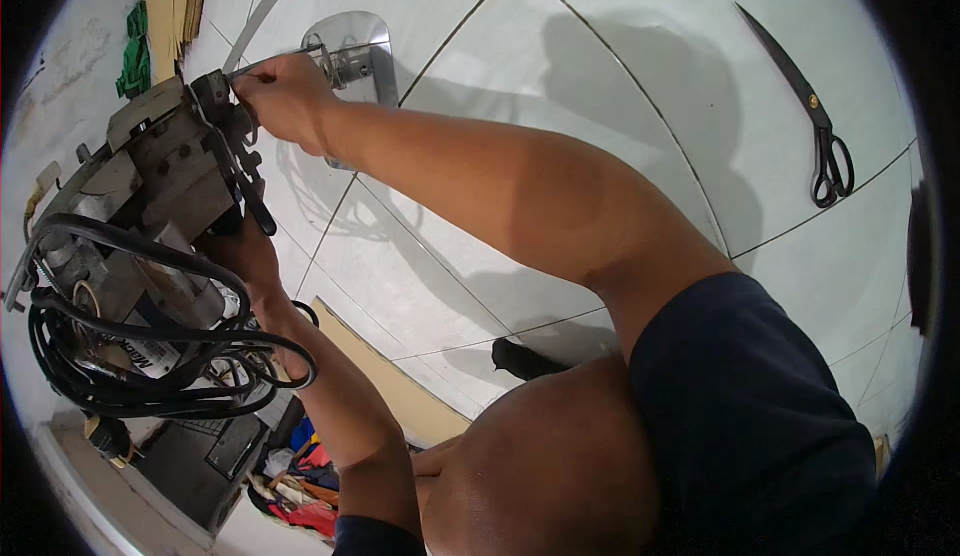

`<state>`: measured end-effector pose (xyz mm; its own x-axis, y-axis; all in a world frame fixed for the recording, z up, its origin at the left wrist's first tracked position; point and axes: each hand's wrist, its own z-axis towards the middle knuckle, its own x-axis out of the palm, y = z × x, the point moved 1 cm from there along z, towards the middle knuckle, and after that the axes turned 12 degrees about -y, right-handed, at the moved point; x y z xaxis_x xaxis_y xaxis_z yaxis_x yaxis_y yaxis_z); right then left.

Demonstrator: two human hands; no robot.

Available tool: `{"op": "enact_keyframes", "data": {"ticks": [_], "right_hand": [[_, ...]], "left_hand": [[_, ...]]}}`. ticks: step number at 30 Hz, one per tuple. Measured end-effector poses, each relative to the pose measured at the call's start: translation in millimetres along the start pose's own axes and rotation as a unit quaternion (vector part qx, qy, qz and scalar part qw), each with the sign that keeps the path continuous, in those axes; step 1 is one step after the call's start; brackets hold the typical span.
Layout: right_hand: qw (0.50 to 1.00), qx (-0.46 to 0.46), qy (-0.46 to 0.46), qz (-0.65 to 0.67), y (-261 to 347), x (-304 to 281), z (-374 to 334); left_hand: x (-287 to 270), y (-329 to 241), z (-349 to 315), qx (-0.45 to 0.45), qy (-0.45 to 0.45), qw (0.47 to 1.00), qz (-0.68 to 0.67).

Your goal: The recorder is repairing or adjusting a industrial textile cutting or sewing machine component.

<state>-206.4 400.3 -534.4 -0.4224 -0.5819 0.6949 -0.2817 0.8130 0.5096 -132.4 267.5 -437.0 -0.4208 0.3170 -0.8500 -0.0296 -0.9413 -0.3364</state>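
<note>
A grey metal machine [165, 171] with a dark bracket and lever fills the left side, lying tilted. It looks like a cloth cutting machine. My right hand [288, 101] is closed at its far end, fingers curled by the dark bracket; what they pinch is hidden. Just beyond that hand is a shiny metal base plate [380, 66]. A thin light-grey strip [268, 11] runs from near my right fingers to the top edge. Under the machine body reaches my left hand [243, 256], its fingers hidden behind the metal. Thick black cable [130, 406] hangs in loops over the near part.
Large black scissors [812, 101] lie on the white tiled floor [470, 86] at the right. Cardboard [170, 1] stands at the far left beside a green bundle [134, 51]. Colourful cloth scraps [295, 491] and a dark laptop [200, 461] are at the lower left.
</note>
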Motion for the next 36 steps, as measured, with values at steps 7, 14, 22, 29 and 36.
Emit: {"op": "enact_keyframes", "data": {"ticks": [7, 14, 22, 29, 36], "right_hand": [[0.994, 0.093, 0.028, 0.046, 7.1, 2.4, -0.7], [0.984, -0.122, 0.024, -0.125, 7.5, -7.5, 8.8], [0.989, -0.062, 0.050, -0.122, 15.3, -3.1, 9.1], [0.987, -0.084, 0.015, -0.134, 13.1, -0.4, 4.7], [0.981, -0.081, 0.040, -0.169, 17.3, 0.1, 9.4]], "left_hand": [[-1.2, 3.7, -0.9, -0.047, -0.016, 0.998, -0.033], [-0.8, 6.7, 2.9, 0.052, 0.037, 0.998, 0.017], [3.2, -9.2, -0.7, 0.048, 0.031, 0.998, -0.010], [1.6, -11.1, 1.1, 0.032, 0.039, 0.998, 0.030], [1.6, -10.2, -1.0, 0.023, 0.016, 0.999, 0.042]]}}
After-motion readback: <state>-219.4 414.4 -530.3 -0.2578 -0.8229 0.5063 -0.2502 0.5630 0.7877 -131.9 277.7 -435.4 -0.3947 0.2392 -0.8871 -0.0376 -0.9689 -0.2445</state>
